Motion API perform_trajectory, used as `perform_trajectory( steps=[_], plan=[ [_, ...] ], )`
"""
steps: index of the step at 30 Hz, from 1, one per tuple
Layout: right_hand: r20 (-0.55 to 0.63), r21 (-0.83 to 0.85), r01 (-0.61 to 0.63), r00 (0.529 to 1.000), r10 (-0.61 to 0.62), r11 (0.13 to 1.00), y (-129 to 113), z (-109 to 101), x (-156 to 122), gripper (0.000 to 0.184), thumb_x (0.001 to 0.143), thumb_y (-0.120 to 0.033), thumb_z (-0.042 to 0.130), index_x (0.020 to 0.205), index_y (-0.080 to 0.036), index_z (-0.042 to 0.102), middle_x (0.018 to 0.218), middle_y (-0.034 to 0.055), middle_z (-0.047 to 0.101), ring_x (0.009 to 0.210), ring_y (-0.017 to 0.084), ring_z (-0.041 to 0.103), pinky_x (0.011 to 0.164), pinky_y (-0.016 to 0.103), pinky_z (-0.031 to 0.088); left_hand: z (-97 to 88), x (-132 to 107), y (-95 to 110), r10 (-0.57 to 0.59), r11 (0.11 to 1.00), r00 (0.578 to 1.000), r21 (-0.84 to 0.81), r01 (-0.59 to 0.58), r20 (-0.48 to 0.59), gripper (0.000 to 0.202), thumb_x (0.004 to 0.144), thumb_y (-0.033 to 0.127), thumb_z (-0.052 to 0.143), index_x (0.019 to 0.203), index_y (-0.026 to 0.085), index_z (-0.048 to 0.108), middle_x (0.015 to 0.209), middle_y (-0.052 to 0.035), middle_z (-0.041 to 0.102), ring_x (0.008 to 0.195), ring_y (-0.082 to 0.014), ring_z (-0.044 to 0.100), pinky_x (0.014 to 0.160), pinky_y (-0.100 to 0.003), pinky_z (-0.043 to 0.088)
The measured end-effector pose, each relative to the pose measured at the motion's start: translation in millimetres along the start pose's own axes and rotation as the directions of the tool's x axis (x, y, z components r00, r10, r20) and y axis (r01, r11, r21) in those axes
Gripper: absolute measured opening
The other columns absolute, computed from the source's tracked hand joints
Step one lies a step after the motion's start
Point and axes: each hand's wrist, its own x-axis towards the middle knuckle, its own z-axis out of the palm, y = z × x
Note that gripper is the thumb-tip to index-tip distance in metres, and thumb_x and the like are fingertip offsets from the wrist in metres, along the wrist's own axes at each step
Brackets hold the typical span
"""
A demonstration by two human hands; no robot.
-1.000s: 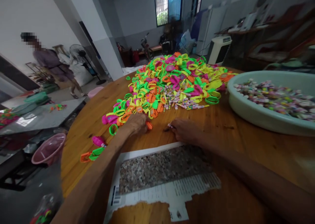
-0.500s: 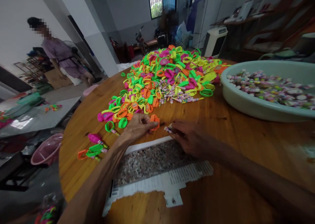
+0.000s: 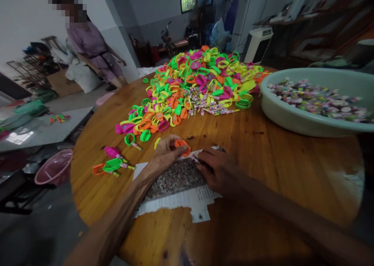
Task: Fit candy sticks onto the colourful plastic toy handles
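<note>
My left hand (image 3: pixel 168 152) is closed on an orange plastic toy watch (image 3: pixel 182 147), pinching it between thumb and fingers above the far edge of a speckled stone slab (image 3: pixel 175 178). Just right of it, my right hand (image 3: pixel 217 166) is closed around a small wrapped roll (image 3: pixel 195 156) with a printed wrapper; its fingers hide most of the roll. The roll's end points toward the watch, with a small gap between them. Under the slab lies torn printed paper (image 3: pixel 200 214). A yellow piece (image 3: pixel 157 143) shows behind my left hand.
A large heap of coloured toy watches (image 3: pixel 175 86) covers the table's far side, with wrapped rolls (image 3: pixel 216 106) at its front. A pale green basin (image 3: pixel 280 119) of rolls stands right. Several watches with rolls attached (image 3: pixel 113 164) lie left. A person (image 3: pixel 93 47) is beyond the table.
Both hands have come slightly nearer over the slab, and the roll is closer to the orange watch. The slab and paper have shifted. The person at the back has come closer, moving right.
</note>
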Motion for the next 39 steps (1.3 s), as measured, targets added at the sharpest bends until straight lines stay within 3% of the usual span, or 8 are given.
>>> perform_trajectory(
  steps=[2, 5, 10, 22, 30, 39],
  plan=[
    [-0.024, -0.023, 0.003, 1.0, -0.004, 1.0, -3.2, 2.0, -0.5, 0.012, 0.092, -0.018, 0.047, 0.087, -0.017, 0.058, 0.088, 0.007, 0.06, 0.077, 0.018, 0.052, 0.069, 0.031, 0.034, -1.5, -7.2, -1.6, -0.001, 0.998, 1.0, 0.065, 0.002, -0.007, 0.043, 0.069, 0.048, 0.079, 0.089, 0.013, 0.063, 0.076, -0.0027, 0.068, 0.066, -0.0137, 0.06, 0.061, -0.026, 0.046],
    [-0.065, -0.038, 0.02, 0.998, -0.023, 0.999, -6.8, 6.2, -1.5, 0.012, 0.092, -0.017, 0.047, 0.089, -0.016, 0.059, 0.088, 0.0069, 0.059, 0.079, 0.018, 0.053, 0.07, 0.031, 0.035, -5.4, -18.5, -5.3, 0.051, 0.978, 0.998, 0.203, -0.045, -0.023, 0.039, 0.075, 0.048, 0.075, 0.094, 0.014, 0.069, 0.08, -0.0025, 0.068, 0.07, -0.0142, 0.059, 0.063, -0.026, 0.046],
    [-0.075, -0.041, 0.035, 0.996, -0.038, 0.999, -10.6, 14.6, -4.3, 0.012, 0.092, -0.018, 0.047, 0.088, -0.017, 0.058, 0.09, 0.0078, 0.058, 0.08, 0.019, 0.053, 0.072, 0.032, 0.037, -9.6, -29.8, -11.1, 0.134, 0.906, 0.991, 0.401, -0.134, 0.027, 0.029, 0.087, 0.044, 0.063, 0.092, 0.018, 0.074, 0.08, -0.0016, 0.07, 0.073, -0.0152, 0.059, 0.066, -0.026, 0.044],
    [-0.053, -0.219, 0.133, 0.988, -0.148, 0.967, -14.3, 22.5, -8.2, 0.024, 0.096, -0.017, 0.043, 0.094, -0.013, 0.066, 0.095, 0.0131, 0.06, 0.09, 0.023, 0.055, 0.08, 0.036, 0.044, -7.1, -34.4, -15.4, 0.175, 0.873, 0.984, 0.462, -0.156, 0.001, 0.031, 0.091, 0.046, 0.059, 0.093, 0.019, 0.075, 0.085, -0.0029, 0.072, 0.078, -0.017, 0.063, 0.071, -0.027, 0.044],
    [0.071, -0.502, 0.249, 0.966, -0.248, 0.828, -24.3, 19.9, -0.7, 0.02, 0.076, -0.007, 0.051, 0.087, -0.013, 0.067, 0.087, 0.0143, 0.06, 0.078, 0.026, 0.051, 0.069, 0.039, 0.041, -7.4, -35.7, -14.7, 0.178, 0.765, 0.983, 0.621, -0.172, 0.053, 0.04, 0.096, 0.049, 0.048, 0.078, 0.018, 0.067, 0.069, -0.001, 0.063, 0.063, -0.0137, 0.051, 0.06, -0.027, 0.034],
    [0.218, -0.52, 0.34, 0.94, -0.263, 0.784, -29.8, 10.0, 5.7, 0.018, 0.079, -0.006, 0.05, 0.085, -0.013, 0.065, 0.086, 0.0138, 0.059, 0.074, 0.026, 0.05, 0.064, 0.039, 0.039, -7.1, -36.1, -12.8, 0.15, 0.774, 0.988, 0.617, -0.143, 0.041, 0.037, 0.096, 0.047, 0.051, 0.078, 0.018, 0.066, 0.074, -0.0023, 0.064, 0.065, -0.0148, 0.052, 0.062, -0.028, 0.034]
  ],
)
